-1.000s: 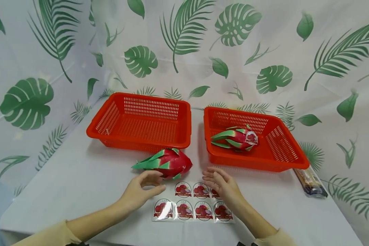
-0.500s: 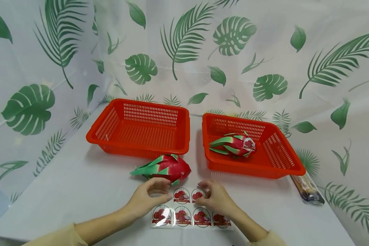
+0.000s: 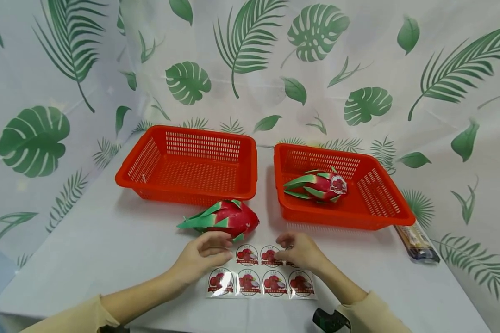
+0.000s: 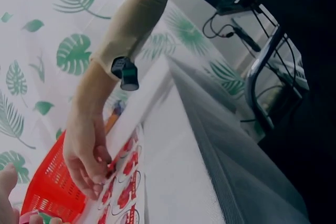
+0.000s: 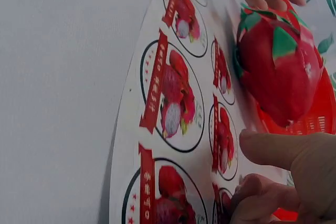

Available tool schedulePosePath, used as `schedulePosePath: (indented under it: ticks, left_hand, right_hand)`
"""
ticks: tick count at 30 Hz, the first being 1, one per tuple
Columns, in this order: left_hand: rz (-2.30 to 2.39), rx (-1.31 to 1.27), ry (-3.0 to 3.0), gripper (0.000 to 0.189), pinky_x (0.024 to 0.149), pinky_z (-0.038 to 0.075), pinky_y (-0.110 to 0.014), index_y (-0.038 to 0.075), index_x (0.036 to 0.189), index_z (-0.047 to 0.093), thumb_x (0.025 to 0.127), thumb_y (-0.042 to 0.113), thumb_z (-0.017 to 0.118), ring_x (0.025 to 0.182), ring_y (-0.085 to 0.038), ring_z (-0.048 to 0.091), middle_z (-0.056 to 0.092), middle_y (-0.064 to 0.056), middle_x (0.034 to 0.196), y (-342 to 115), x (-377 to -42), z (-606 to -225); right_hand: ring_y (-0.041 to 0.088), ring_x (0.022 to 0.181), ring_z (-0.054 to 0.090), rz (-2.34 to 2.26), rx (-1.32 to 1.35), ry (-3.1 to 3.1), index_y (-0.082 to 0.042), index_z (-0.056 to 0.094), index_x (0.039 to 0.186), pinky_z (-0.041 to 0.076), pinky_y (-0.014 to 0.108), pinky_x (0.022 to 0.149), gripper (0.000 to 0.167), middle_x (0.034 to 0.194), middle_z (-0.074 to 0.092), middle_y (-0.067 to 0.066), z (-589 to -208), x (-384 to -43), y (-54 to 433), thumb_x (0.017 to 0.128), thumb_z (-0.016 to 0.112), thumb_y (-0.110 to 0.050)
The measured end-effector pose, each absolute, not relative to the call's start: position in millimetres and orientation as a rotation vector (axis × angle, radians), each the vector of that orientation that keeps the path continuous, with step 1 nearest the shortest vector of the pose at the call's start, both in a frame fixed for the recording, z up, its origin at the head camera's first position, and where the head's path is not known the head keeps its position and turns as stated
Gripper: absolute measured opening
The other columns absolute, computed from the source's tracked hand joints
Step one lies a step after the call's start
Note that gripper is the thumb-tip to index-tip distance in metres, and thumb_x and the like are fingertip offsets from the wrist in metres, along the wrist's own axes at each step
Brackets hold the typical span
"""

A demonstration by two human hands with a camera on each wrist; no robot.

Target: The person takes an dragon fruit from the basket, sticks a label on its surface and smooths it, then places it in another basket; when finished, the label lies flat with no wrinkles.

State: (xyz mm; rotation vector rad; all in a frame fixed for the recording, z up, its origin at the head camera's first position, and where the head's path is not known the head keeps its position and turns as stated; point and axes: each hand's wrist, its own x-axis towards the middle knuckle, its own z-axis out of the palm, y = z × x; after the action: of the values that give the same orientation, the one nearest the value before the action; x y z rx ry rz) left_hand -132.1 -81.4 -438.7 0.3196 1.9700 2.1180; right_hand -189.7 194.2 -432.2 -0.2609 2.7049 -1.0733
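A sheet of round dragon-fruit stickers [image 3: 260, 281] lies flat at the table's front edge. My right hand [image 3: 280, 252] has its fingers curled and pinches at a sticker in the sheet's upper row; the right wrist view shows thumb and fingertip of the right hand [image 5: 244, 166] meeting on the sticker sheet [image 5: 168, 93]. My left hand [image 3: 228, 246] hangs loosely curved at the sheet's upper left corner and holds nothing. Just behind it lies a red and green dragon fruit [image 3: 227, 218]. A second dragon fruit [image 3: 316, 186] with a sticker on it lies in the right red basket [image 3: 350, 223].
An empty red basket [image 3: 191, 189] stands at the back left, beside the right one. A dark wrapped packet [image 3: 416, 243] lies to the right of the right basket. Leaf-print cloth covers the table and the backdrop behind it.
My right hand went from flat and open to curled on the sheet's upper row. The left hand moved a little nearer the sheet. The fruits and baskets stayed put.
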Motion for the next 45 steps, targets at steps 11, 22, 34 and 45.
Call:
schedulePosePath:
  ticks: [11, 22, 34, 45]
  left_hand:
    - [2.247, 0.219, 1.539, 0.054, 0.091, 0.047, -0.04, 0.0, 0.136, 0.04, 0.09, 0.015, 0.065, 0.116, -0.033, 0.054, 0.043, -0.029, 0.132, -82, -134, -436]
    - [2.116, 0.283, 1.746, 0.051, 0.088, 0.049, -0.034, 0.001, 0.131, 0.048, 0.087, 0.017, 0.069, 0.11, -0.026, 0.058, 0.051, -0.022, 0.128, -69, -136, -440]
    - [2.025, 0.312, 1.907, 0.051, 0.095, 0.044, -0.029, 0.003, 0.13, 0.052, 0.086, 0.022, 0.07, 0.114, -0.024, 0.056, 0.056, -0.017, 0.127, -59, -136, -444]
    - [1.941, 0.308, 1.905, 0.054, 0.093, 0.046, -0.033, 0.001, 0.131, 0.05, 0.086, 0.025, 0.069, 0.117, -0.028, 0.052, 0.054, -0.016, 0.129, -71, -136, -447]
  right_hand:
    - [0.019, 0.076, 0.045, -0.783, -0.322, 2.813, -0.007, 0.06, 0.087, 0.046, 0.03, 0.065, 0.036, 0.088, 0.048, 0.004, -434, -187, 184, 0.064, 0.087, -0.014]
    - [0.018, 0.079, 0.049, -0.733, -0.392, 2.828, -0.01, 0.061, 0.093, 0.049, 0.032, 0.071, 0.037, 0.085, 0.054, 0.002, -432, -183, 210, 0.066, 0.086, -0.013]
    - [0.02, 0.079, 0.05, -0.777, -0.611, 2.841, -0.009, 0.066, 0.096, 0.046, 0.035, 0.069, 0.036, 0.088, 0.057, 0.002, -431, -188, 206, 0.068, 0.085, -0.021]
    - [0.02, 0.084, 0.048, -0.48, -0.613, 2.784, -0.012, 0.06, 0.091, 0.039, 0.042, 0.079, 0.048, 0.084, 0.054, -0.001, -425, -194, 193, 0.057, 0.091, -0.027]
